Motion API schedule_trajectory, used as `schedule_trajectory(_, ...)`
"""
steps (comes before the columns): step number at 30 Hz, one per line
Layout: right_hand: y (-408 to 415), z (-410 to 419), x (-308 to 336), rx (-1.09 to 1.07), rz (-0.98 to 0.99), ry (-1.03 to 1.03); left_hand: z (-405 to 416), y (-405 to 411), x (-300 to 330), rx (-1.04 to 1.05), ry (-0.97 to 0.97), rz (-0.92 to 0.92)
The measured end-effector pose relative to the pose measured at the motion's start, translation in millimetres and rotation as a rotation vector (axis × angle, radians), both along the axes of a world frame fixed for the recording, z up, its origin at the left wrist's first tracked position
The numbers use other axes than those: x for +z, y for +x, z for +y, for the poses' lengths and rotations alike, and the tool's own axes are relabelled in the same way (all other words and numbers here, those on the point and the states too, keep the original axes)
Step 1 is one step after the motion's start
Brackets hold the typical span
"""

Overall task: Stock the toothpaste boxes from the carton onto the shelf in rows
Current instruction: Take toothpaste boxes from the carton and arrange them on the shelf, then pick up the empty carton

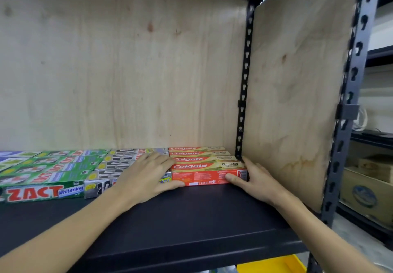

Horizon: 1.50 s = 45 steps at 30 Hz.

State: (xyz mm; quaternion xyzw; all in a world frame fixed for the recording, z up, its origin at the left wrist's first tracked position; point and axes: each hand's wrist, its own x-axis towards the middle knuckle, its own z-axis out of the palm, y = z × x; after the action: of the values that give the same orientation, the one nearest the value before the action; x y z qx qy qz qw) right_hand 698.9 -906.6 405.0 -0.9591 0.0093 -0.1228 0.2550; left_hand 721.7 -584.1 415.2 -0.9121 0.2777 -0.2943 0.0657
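Your right hand (254, 180) has its thumb pressed to the front face of the nearest red toothpaste box (209, 176) and its fingers at the box's right end, gripping it. Your left hand (148, 174) lies flat, fingers straight, partly on the grey boxes (116, 163) with its thumb at the red box's left end. The box is probably light, stiff cardboard that slides easily but dents at the corners, so hold it by both ends. It fronts a row of four red boxes on the black shelf (180, 219), beside the green boxes (49, 171). The carton is out of view.
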Motion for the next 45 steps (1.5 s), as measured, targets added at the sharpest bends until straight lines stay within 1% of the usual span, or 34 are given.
schedule_trajectory(5,5,-3,-3,-0.002,-0.009,0.014,-5,3,-7,0.014,0.002,-0.191)
schedule_trajectory(10,-1,3,0,-0.036,0.020,-0.013,-7,3,-9,0.013,-0.010,-0.224)
schedule_trajectory(15,-6,6,3,-0.036,0.008,-0.023,-6,-4,-6,0.026,-0.097,-0.164)
schedule_trajectory(20,-17,10,5,-0.035,-0.016,-0.004,-5,-13,-4,0.069,-0.231,-0.012)
schedule_trajectory(23,-25,13,7,-0.030,-0.044,-0.032,-4,-17,-2,0.046,-0.283,0.010)
schedule_trajectory(28,-41,20,9,-0.038,-0.026,-0.102,2,-32,-1,-0.041,-0.373,0.030)
schedule_trajectory(31,-59,27,7,-0.046,-0.040,-0.136,4,-48,-6,-0.043,-0.431,0.045)
schedule_trajectory(33,-68,29,2,-0.077,-0.073,-0.078,5,-62,-9,-0.044,-0.445,0.052)
schedule_trajectory(34,-73,29,-1,-0.096,-0.131,-0.011,6,-69,-9,-0.048,-0.458,0.054)
schedule_trajectory(37,-100,38,-19,-0.060,-0.395,0.193,8,-100,-10,-0.062,-0.507,0.092)
schedule_trajectory(39,-134,55,-36,0.001,-0.515,0.236,7,-133,-20,-0.049,-0.551,0.151)
schedule_trajectory(40,-150,66,-45,0.025,-0.537,0.251,6,-152,-31,-0.023,-0.585,0.158)
schedule_trajectory(41,-164,76,-57,0.044,-0.554,0.257,6,-170,-47,0.010,-0.604,0.122)
schedule_trajectory(42,-179,87,-71,0.059,-0.574,0.249,5,-189,-65,0.039,-0.576,0.068)
schedule_trajectory(44,-209,111,-96,0.084,-0.583,0.322,7,-220,-102,0.032,-0.487,0.020)
schedule_trajectory(45,-225,124,-107,0.102,-0.559,0.378,10,-234,-116,-0.001,-0.514,0.037)
